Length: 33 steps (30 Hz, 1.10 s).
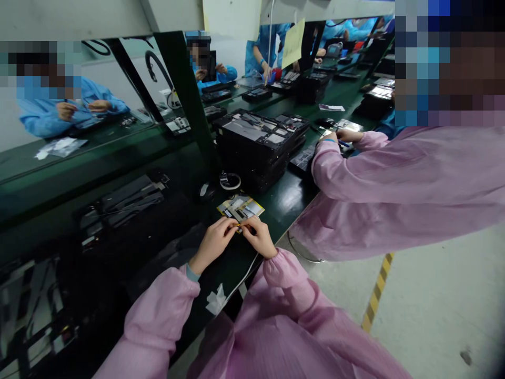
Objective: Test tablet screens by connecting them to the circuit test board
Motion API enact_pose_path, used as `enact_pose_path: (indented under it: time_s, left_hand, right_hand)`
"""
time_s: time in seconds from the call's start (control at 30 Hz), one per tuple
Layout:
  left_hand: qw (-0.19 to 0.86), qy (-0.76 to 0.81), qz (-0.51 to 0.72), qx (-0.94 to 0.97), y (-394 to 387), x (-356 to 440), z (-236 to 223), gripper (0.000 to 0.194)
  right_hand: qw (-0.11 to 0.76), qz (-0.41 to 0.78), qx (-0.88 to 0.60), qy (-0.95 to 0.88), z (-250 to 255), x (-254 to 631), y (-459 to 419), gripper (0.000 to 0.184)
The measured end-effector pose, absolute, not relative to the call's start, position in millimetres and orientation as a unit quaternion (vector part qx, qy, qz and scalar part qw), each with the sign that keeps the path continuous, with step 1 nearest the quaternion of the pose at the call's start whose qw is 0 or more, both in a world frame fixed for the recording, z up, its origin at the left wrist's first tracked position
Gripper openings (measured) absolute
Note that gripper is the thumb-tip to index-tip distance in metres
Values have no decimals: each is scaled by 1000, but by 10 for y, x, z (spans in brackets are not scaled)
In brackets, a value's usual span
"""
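Note:
On the dark green bench in front of me lies a flat electronic part with yellow edges [245, 206], with silvery and grey patches on it. My left hand [216, 239] is at its near edge, thumb and fingers pinched together. From the other side my right hand [258, 236] meets it, also closed in a pinch. Fingertips of both hands nearly touch around the near edge of the part, where a bit of yellow shows. The exact spot they grip is partly hidden by the fingers.
Behind the part are a round white-rimmed item [230, 181], a small black object [205, 190] and stacked black trays [252, 150]. More trays [122, 202] lie left. A white cable [248, 272] and crumpled clear scrap [216, 300] lie near the edge. A co-worker's pink sleeve [355, 163] is at right.

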<state>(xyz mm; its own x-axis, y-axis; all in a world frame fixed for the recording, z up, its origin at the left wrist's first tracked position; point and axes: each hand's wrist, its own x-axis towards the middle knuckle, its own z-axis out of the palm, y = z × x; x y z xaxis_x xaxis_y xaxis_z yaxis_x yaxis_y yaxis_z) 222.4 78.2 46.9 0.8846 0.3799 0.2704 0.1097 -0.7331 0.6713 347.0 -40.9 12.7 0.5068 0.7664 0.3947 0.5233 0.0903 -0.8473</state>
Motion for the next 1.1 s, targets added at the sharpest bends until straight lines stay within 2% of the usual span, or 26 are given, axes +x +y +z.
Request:
enact_pose_path:
  time_s: [0.17,0.43,0.8,0.93,1.0,1.1]
  left_hand:
    - [312,122,183,924,776,2212,476,14]
    - [265,125,175,940,789,2192,468,18]
    - [263,143,162,940,749,2230,449,12]
    - [254,132,165,944,729,2257,460,11]
    - [246,127,164,947,729,2266,458,11]
    - [250,127,165,946,734,2274,452,11]
  right_hand:
    - [544,95,-656,-514,144,3465,-400,5]
    - [504,81,-675,-533,149,3464,-394,6]
    - [496,93,-671,-543,180,3463,-406,8]
    - [511,72,-676,-526,300,3635,-359,16]
    - [487,47,-696,-525,346,3815,-231,19]
    - [377,24,-724,-578,330,4082,63,20]
